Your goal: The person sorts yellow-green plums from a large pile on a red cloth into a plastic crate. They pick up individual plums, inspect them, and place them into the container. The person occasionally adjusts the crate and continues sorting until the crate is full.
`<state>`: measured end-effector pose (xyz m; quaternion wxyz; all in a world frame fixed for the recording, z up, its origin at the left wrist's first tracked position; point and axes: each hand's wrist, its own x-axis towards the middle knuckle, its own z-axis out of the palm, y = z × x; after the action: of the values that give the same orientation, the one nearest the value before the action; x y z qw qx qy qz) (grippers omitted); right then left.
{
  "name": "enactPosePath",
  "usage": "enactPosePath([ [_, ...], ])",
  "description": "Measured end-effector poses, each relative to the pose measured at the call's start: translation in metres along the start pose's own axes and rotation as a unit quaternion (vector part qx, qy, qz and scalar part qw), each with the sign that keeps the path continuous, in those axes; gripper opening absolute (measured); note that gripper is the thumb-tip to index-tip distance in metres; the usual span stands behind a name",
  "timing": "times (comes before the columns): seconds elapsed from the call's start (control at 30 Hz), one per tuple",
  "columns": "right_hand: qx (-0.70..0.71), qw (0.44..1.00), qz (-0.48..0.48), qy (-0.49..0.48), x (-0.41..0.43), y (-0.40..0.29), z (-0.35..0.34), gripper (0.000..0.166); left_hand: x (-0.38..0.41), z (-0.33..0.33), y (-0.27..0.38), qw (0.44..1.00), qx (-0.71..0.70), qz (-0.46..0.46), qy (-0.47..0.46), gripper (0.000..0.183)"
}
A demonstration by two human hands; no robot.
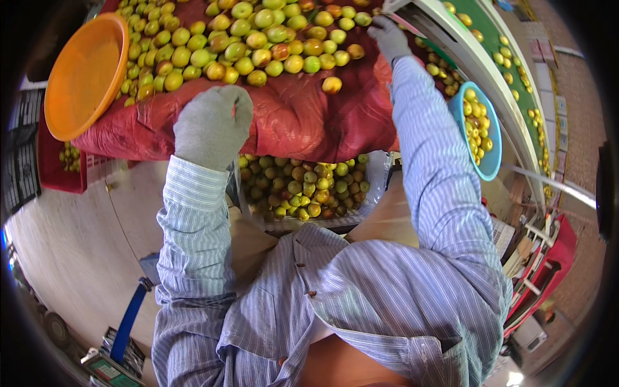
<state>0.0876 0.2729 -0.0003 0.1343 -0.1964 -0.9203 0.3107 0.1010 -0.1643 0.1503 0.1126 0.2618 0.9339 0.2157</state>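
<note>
Green, yellow and reddish jujubes (251, 41) lie heaped on a red mesh cloth (300, 121) in front of me. My left hand (213, 126), in a grey knit glove, is curled over the near edge of this cloth. Its fingers are bent inward, and whether anything is inside them is hidden. My right hand (390, 41), also gloved, reaches to the far right side of the heap, beside the white frame of a conveyor (430, 29). Its fingers look spread, with no fruit visible in them. One jujube (331, 85) lies apart, nearer to me.
An orange plastic basin (84, 77) stands at the left, above a red crate (60, 164). By my right forearm is a blue basket (492, 162) of jujubes. Below the cloth, between my legs, sits a lined crate of darker fruit (300, 186). A green belt (488, 34) carries jujubes at right.
</note>
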Motion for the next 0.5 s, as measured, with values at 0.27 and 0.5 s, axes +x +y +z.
enactPosePath([
  [0.27, -0.371, 0.92, 0.011, -0.123, 0.032, -0.093, 0.053, 0.046, 0.003, 0.009, -0.01, 0.999, -0.003, -0.017, 0.039, 0.021],
  [0.5, -0.265, 0.962, 0.014, -0.07, -0.062, -0.092, 0.047, 0.039, 0.016, 0.018, 0.002, 1.0, 0.012, -0.003, -0.006, 0.035],
])
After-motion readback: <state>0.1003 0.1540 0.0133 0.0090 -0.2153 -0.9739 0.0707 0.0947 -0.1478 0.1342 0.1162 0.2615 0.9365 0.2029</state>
